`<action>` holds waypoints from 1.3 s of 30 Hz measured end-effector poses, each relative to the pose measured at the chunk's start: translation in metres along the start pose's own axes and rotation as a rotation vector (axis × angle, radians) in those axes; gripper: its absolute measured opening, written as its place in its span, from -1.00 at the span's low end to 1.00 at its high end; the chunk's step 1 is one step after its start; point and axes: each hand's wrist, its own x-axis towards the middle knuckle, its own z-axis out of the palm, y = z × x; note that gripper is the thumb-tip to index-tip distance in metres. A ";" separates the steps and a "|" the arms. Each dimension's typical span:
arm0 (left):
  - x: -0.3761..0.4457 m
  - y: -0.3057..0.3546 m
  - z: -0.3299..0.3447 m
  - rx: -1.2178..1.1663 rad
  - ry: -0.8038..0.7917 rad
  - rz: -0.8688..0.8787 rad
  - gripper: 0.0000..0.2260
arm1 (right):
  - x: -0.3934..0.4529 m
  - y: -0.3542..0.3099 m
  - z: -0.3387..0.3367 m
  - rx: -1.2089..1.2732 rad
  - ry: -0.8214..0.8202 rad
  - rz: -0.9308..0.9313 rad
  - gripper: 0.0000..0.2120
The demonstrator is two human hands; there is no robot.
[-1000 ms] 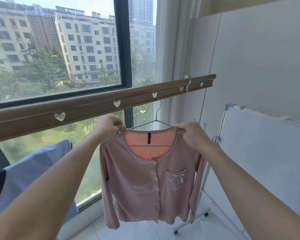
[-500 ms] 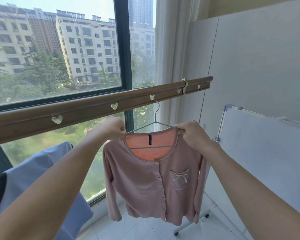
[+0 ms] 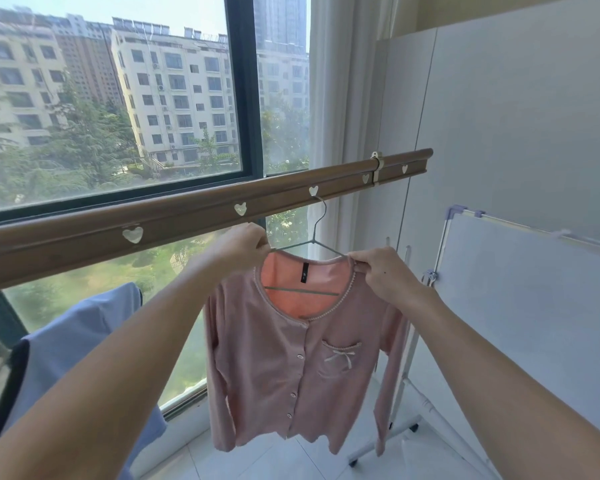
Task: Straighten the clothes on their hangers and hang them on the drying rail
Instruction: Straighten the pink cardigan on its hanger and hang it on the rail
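A pink cardigan [image 3: 302,355] sits on a wire hanger [image 3: 312,242] at the centre of view. The left hand [image 3: 238,242] pinches the shoulder at 10 o'clock of the neckline; the right hand [image 3: 383,271] grips the shoulder at 2 o'clock. The hook reaches up to a heart-shaped hole in the wooden drying rail [image 3: 194,216]; whether it is seated there I cannot tell. Straightening looks nearly finished. A blue garment [image 3: 80,334] hangs at 8 o'clock.

Both arms reach forward; left hand [image 3: 238,244] and right hand [image 3: 381,271] pinch closed (fingertips curled, knuckles up).
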 end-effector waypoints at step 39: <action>-0.009 -0.027 0.013 -0.116 -0.250 0.027 -0.60 | 0.004 0.012 -0.001 0.045 0.059 -0.008 -0.40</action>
